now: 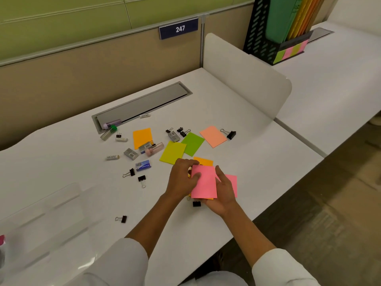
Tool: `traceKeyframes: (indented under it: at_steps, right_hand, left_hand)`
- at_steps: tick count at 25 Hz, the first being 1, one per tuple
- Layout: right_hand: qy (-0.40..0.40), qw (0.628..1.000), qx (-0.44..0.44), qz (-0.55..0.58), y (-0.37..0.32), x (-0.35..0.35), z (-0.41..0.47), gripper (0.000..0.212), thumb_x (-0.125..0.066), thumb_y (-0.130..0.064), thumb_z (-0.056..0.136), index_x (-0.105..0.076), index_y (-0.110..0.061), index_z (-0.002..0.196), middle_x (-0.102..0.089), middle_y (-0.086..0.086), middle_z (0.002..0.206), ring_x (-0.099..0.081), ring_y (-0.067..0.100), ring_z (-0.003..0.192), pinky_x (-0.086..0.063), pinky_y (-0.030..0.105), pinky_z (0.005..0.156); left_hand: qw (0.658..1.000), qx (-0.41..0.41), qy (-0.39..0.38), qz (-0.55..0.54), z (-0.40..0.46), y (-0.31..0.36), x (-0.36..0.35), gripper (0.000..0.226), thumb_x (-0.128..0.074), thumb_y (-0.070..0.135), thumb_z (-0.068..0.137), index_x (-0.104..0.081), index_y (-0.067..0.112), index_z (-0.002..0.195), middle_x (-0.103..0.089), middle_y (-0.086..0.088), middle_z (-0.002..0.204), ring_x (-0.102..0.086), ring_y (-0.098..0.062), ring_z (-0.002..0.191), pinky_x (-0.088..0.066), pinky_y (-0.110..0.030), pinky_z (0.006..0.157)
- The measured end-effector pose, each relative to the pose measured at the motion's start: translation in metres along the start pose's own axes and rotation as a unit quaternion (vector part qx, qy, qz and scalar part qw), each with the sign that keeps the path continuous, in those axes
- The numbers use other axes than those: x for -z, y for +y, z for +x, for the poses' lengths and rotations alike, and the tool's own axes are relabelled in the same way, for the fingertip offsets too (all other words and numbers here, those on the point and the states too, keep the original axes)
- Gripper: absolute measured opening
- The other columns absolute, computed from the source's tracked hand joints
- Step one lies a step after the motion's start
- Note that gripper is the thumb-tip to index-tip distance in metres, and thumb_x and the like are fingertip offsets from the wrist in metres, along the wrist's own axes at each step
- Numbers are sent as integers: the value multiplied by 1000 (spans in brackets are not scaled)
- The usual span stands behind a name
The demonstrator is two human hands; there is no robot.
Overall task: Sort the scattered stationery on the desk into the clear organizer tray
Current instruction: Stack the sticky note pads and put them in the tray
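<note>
Item: pink card (204,181), top of a small stack with an orange sheet edge showing beneath. Held above the desk (257,141) near its front edge, between both hands. The left hand (182,178) is curled over the card's left edge, thumb laid on its face. The right hand (223,193) is cupped under the stack from the right, fingers bent around its edge. A second pink sheet (233,183) is seen behind the right hand; whether it is held or lying on the desk cannot be told.

Handling, judged: very light, thin, flexible; easily bent or creased if pinched hard; smooth faces are likely to slide against one another. Best taken by opposite long edges, with a thumb on top so the stack is kept square.

Still loose on the desk: yellow-green card (172,152), green card (192,143), peach card (213,136), orange card (142,138), another orange card (203,161) partly hidden behind the hands.

Small goods, scattered: binder clips, e.g. (196,203) and (123,219); staple boxes, e.g. (131,153); a blue box (142,165). These are judged rigid, light, and easily pinched at the body.

Destination: clear tray (41,215), at the left front of the desk, well apart from the stack. Its compartments are hard to make out through glare.
</note>
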State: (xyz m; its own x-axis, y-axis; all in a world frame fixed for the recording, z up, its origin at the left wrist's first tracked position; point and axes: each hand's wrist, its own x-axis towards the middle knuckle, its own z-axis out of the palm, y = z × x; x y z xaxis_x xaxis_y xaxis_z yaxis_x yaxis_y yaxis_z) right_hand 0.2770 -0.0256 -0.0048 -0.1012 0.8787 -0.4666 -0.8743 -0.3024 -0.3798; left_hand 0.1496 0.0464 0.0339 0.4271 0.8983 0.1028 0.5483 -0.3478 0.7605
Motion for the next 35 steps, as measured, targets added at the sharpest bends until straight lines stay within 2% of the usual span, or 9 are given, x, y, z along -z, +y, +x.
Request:
traceKeyframes:
  at_steps: [4, 8, 11, 16, 21, 24, 28, 32, 35]
  right_hand:
    - [78, 995, 31, -53, -12, 12, -11, 51, -66, -34, 84, -58, -11, 129, -74, 20, 110, -73, 37, 95, -58, 58, 81]
    - [59, 995, 73, -43, -34, 29, -23, 43, -58, -26, 94, -56, -20, 136, -67, 20, 128, -67, 39, 113, -53, 59, 93]
    - [62, 993, 92, -29, -54, 46, -33, 42, -51, -32, 100, -52, -18, 140, -57, 23, 141, -57, 42, 126, -51, 59, 98]
    - [71, 990, 111, 46, -80, 75, -52, 71, -54, -62, 91, -49, -17, 145, -50, 23, 147, -49, 43, 135, -35, 59, 111]
    - [55, 988, 117, 79, -83, 87, -58, 84, -56, -71, 83, -48, -16, 145, -50, 23, 147, -48, 44, 135, -35, 58, 112]
    - [42, 988, 119, 90, -85, 89, -58, 87, -60, -73, 79, -51, -16, 144, -50, 23, 147, -48, 45, 134, -34, 58, 113]
    - [15, 988, 118, 102, -89, 93, -57, 90, -66, -74, 75, -53, -17, 143, -48, 22, 149, -45, 44, 137, -30, 57, 117]
    - [-2, 987, 114, 110, -92, 93, -55, 91, -69, -73, 74, -53, -16, 143, -47, 22, 150, -43, 46, 138, -26, 58, 118]
    - [5, 988, 119, 95, -94, 92, -53, 91, -65, -75, 75, -53, -17, 143, -48, 21, 150, -44, 44, 138, -27, 56, 118]
  left_hand:
    - [999, -28, -29, 0, 7, 4, -19, 48, -71, 18, 82, -59, 15, 128, -55, -6, 128, -44, -21, 121, -38, -23, 93]
    - [999, -14, -30, -24, 9, 4, -32, 44, -64, 15, 87, -52, 14, 129, -53, -4, 131, -45, -21, 124, -42, -34, 99]
    - [992, -62, -100, 55, 6, 4, -40, 42, -71, 20, 78, -60, 13, 118, -56, -6, 126, -49, -23, 123, -46, -37, 95]
    - [896, -166, -290, 293, 15, 16, -63, 74, -75, 41, 72, -47, 14, 135, -26, -10, 157, -14, -27, 147, -24, -43, 117]
    - [877, -146, -306, 340, 34, 31, -75, 65, -74, 41, 73, -47, 17, 127, -55, -7, 128, -48, -25, 118, -42, -38, 96]
    - [870, -155, -291, 368, 38, 34, -76, 73, -77, 47, 65, -45, 18, 124, -56, -5, 118, -52, -25, 108, -41, -38, 86]
    - [899, -132, -254, 333, 33, 35, -79, 86, -77, 52, 57, -45, 14, 127, -52, -4, 117, -53, -25, 102, -43, -37, 83]
    - [950, -42, -228, 210, 36, 39, -76, 24, -68, 30, 77, -60, 11, 89, -56, -7, 89, -57, -29, 88, -39, -36, 71]
    - [978, 16, -192, 81, 43, 40, -63, 11, -65, 17, 83, -62, 8, 79, -60, -7, 75, -57, -29, 75, -41, -34, 64]
